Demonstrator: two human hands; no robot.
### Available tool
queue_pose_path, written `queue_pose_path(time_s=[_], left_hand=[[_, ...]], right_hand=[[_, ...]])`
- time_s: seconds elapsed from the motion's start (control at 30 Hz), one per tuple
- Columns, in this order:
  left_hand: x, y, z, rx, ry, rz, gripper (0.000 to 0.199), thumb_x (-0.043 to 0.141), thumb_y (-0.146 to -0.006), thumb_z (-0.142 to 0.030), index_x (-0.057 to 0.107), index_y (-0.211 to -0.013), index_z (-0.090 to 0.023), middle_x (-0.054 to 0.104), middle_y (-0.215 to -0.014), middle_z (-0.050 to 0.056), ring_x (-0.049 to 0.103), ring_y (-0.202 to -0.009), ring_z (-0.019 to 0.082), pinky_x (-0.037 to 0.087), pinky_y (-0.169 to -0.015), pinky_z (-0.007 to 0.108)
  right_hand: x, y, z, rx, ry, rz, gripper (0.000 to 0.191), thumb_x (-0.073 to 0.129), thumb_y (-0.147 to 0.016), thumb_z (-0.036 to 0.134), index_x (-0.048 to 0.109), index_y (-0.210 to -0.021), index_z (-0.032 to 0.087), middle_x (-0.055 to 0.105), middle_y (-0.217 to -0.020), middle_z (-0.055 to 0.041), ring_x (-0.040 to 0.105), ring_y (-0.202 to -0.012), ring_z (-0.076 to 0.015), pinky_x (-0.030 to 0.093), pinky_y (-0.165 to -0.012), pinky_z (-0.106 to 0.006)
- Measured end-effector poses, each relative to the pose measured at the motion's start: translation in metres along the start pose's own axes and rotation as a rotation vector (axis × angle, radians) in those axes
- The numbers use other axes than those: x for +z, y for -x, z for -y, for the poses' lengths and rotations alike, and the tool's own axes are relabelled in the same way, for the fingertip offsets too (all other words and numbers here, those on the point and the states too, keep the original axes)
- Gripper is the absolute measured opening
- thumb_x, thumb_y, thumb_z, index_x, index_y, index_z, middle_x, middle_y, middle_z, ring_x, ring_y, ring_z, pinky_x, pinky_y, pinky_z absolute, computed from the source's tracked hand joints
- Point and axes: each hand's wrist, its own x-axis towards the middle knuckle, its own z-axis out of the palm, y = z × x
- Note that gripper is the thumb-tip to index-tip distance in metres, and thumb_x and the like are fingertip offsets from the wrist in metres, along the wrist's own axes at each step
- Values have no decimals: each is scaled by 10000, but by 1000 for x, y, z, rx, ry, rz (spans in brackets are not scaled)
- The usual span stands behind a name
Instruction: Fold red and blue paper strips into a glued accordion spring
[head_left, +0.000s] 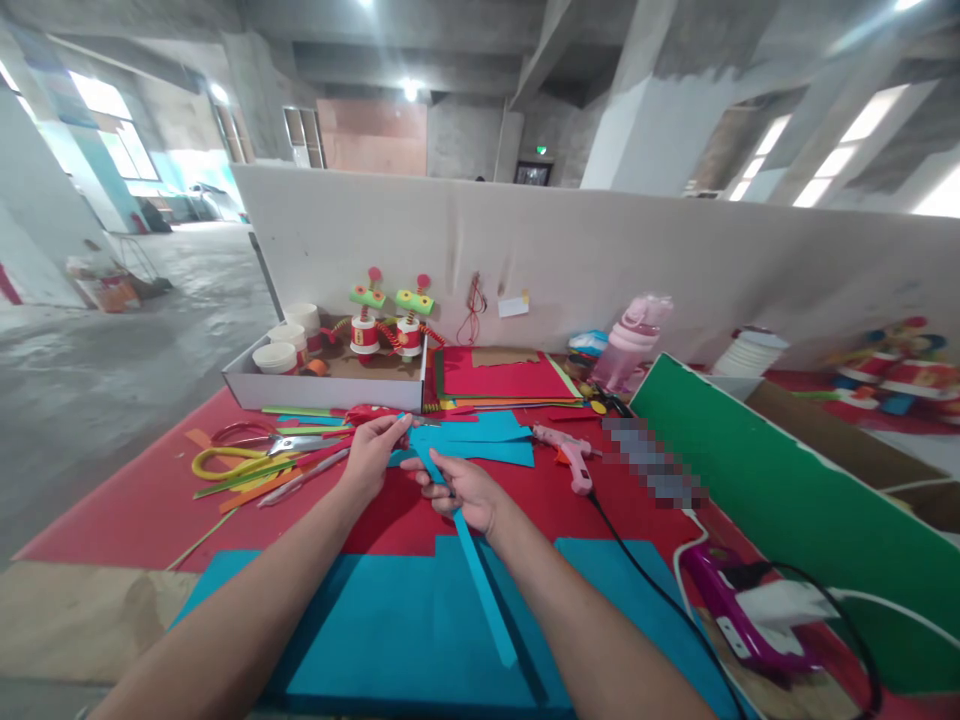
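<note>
A long, narrow blue paper strip [484, 590] runs slantwise from between my hands down toward the table's near side. My right hand [465, 490] is closed around its upper part, the thumb lying on top. My left hand [371, 455] pinches at the strip's upper end; its fingertips partly hide what they grip. Just behind the hands lie more cut blue paper pieces [502, 440]. Large blue sheets [360, 620] spread beneath my forearms. A pink glue gun [570, 455] rests to the right of my right hand.
Left are scissors [300, 443], paper strips and a pen [300, 485]. Behind stands a box [330, 392] with white cups [275, 357] and two paper-cup robot figures [365, 335]. A pink bottle [626, 340], green board [750, 520], purple power strip [742, 620] and cables are right.
</note>
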Motion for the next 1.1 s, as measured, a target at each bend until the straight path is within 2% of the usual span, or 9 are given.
queue_pose_path(time_s=[0.2,0.33,0.73,0.8,0.9,1.0,1.1], left_hand=[[-1,0,1,7,-5,3,315,723,-688,-445,670,-657,-136,562,-544,-2,472,-518,94,348,-495,219],[-2,-1,2,13,-3,12,299,710,-710,-430,685,-693,-133,566,-561,2,479,-537,94,356,-509,215],[-3,-3,1,40,-18,-9,295,710,-709,-429,692,-683,-136,553,-534,-4,471,-538,98,351,-537,225],[-3,-3,2,39,-17,-12,296,717,-700,-429,684,-668,-137,555,-543,-5,471,-540,97,358,-544,227],[-2,-1,2,13,-12,13,307,715,-697,-437,678,-669,-133,569,-574,1,482,-552,97,370,-549,226],[4,3,3,-54,-29,121,310,726,-682,-439,661,-663,-136,551,-563,-11,486,-537,94,366,-524,223],[10,9,7,-86,-53,196,365,747,-642,-459,586,-554,-144,506,-499,-29,449,-460,85,334,-460,226]], right_hand=[[-1,0,1,8,30,7,298,504,-924,350,676,-993,116,430,-669,16,240,-434,-22,119,-332,-110],[-2,-2,-1,-12,67,-16,317,516,-917,367,686,-935,100,445,-666,14,232,-431,-17,118,-336,-114],[6,-3,-6,-197,272,-169,349,605,-837,439,698,-808,104,518,-594,12,221,-397,-7,113,-354,-152],[7,-5,-9,-258,356,-206,372,606,-819,466,691,-786,106,546,-588,5,259,-383,-9,153,-343,-148],[7,-9,-14,-378,503,-300,443,580,-789,553,657,-735,119,591,-580,-9,409,-377,-42,319,-348,-161],[6,-12,-17,-459,562,-378,484,543,-764,624,600,-736,145,627,-586,-13,527,-390,-86,451,-403,-208],[4,-14,-18,-509,628,-406,471,503,-774,629,554,-727,163,644,-585,-18,582,-399,-118,487,-424,-230]])
